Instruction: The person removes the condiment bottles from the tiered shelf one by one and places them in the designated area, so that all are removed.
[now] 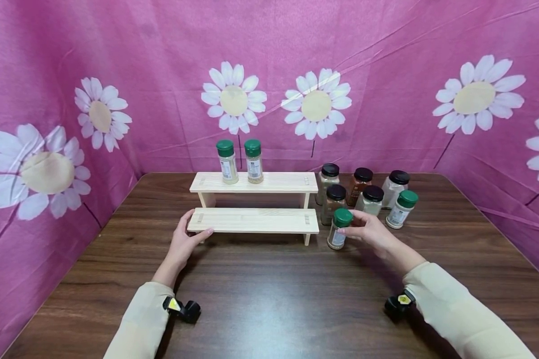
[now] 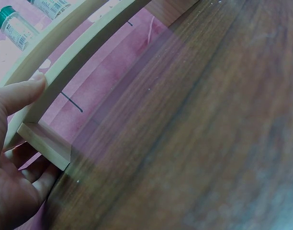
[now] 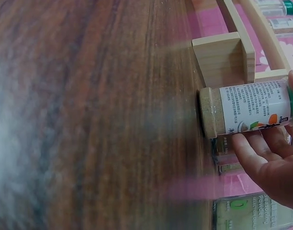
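Observation:
A two-tier pale wooden spice rack [image 1: 251, 220] stands on the table. My left hand [image 1: 186, 243] grips the left end of its lower tier, and the left wrist view has the thumb [image 2: 24, 93] on the front edge with fingers beside the end leg. To the rack's right, my right hand [image 1: 372, 233] holds a green-capped spice jar [image 1: 338, 234] upright. In the right wrist view that jar [image 3: 252, 109] shows a white label and tan powder, its base at or near the tabletop. Two green-capped jars [image 1: 227, 167] stand on the upper tier.
Right of the rack stand several black-capped jars [image 1: 334, 208], close behind my right hand. Another green-capped jar [image 1: 400, 214] is at that group's right. The brown wood-grain table [image 1: 269, 299] meets pink flowered cloth [image 1: 170, 99] at the back and sides.

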### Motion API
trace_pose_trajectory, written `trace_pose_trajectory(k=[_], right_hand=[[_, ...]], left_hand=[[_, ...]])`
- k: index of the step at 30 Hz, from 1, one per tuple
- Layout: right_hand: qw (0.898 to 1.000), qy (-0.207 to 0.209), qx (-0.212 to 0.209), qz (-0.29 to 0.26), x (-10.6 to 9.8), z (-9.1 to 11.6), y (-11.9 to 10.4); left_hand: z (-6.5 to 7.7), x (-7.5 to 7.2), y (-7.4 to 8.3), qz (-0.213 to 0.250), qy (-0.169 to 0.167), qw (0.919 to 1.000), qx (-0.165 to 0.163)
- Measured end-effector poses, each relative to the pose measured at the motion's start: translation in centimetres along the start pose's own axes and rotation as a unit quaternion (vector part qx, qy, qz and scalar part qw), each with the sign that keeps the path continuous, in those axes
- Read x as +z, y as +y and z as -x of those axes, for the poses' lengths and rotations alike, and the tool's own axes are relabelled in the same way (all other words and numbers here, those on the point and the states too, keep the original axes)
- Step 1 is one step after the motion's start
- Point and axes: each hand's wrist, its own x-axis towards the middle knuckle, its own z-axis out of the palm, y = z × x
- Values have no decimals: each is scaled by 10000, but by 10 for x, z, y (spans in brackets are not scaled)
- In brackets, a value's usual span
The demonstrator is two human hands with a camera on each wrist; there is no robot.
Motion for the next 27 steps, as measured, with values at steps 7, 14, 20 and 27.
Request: trace_pose_trajectory(k=[7, 14, 20, 27], right_hand=[[9998, -103, -183, -15, 0, 0, 2], [9993, -154, -264, 229, 0, 0, 2], [9982, -252, -292, 464, -3, -1, -7], [9934, -320, -395, 1030, -6, -4, -20]], left_hand=[[0, 0, 0, -12, 15, 10000, -33], [0, 0, 1, -2, 35, 10000, -70], [0, 0, 2, -25, 39, 9999, -96], [1, 0, 3, -47, -8, 9999, -102]])
